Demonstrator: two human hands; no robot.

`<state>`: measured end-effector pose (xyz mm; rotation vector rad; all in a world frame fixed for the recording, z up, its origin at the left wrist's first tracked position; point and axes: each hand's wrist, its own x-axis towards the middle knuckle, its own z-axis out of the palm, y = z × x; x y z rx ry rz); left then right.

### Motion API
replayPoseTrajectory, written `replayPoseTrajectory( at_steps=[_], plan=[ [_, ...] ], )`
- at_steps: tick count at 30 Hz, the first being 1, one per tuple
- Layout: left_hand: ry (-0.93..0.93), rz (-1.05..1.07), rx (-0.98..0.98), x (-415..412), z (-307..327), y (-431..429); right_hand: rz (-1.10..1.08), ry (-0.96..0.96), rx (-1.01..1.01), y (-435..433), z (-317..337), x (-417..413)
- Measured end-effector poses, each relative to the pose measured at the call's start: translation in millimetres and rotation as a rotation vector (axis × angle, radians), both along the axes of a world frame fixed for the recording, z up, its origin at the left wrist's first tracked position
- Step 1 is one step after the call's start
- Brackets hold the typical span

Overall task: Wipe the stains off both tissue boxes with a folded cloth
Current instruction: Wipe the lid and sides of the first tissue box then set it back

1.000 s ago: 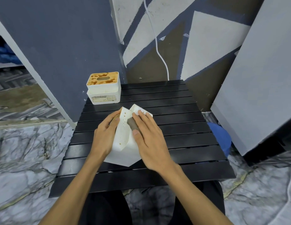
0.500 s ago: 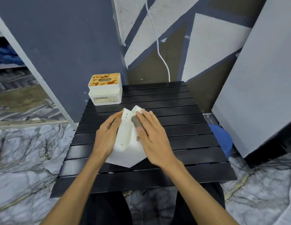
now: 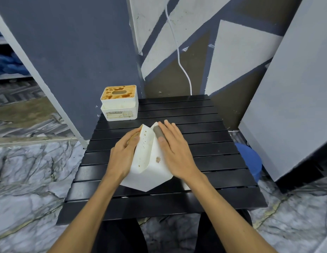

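Observation:
A white tissue box [image 3: 150,172] is tipped up on one edge in the middle of the black slatted table [image 3: 204,139]. Small brown specks dot its upper face and one brown spot marks its right face. My left hand [image 3: 122,154] grips the box's left side, thumb on the speckled face. My right hand [image 3: 174,152] lies flat on the right face and presses a folded grey cloth [image 3: 157,132] against it near the top corner. Most of the cloth is hidden under my fingers. A second white tissue box [image 3: 119,105], its top covered in brown stains, stands at the table's back left corner.
A dark grey panel [image 3: 77,52] leans behind the stained box and a light grey board [image 3: 296,106] leans at the right. A white cable [image 3: 179,57] hangs down the painted wall. A blue object [image 3: 250,159] sits on the marble floor beside the table's right edge.
My right hand has slid the cloth a little up and away along the box's right face, uncovering a brown spot below it. My left hand keeps its hold.

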<state>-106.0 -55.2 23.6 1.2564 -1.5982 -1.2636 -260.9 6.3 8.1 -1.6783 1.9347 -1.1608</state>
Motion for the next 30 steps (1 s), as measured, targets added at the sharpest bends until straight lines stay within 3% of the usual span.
replayPoseTrajectory(
  at_steps=[3,10,16,23,30],
  plan=[
    [0.003,-0.008,0.006,-1,0,1,-0.038,-0.068,0.015,17,-8,3],
    [0.002,-0.007,0.007,0,0,0,0.047,0.076,-0.040,7,0,8],
    [0.012,-0.007,0.007,1,1,1,-0.027,-0.082,0.015,4,-8,-5],
    [-0.009,-0.012,0.013,1,1,0,0.081,0.077,-0.028,-3,3,-1],
    [0.003,-0.002,0.023,2,-1,-1,0.006,-0.092,0.030,-17,-9,-16]
  ],
)
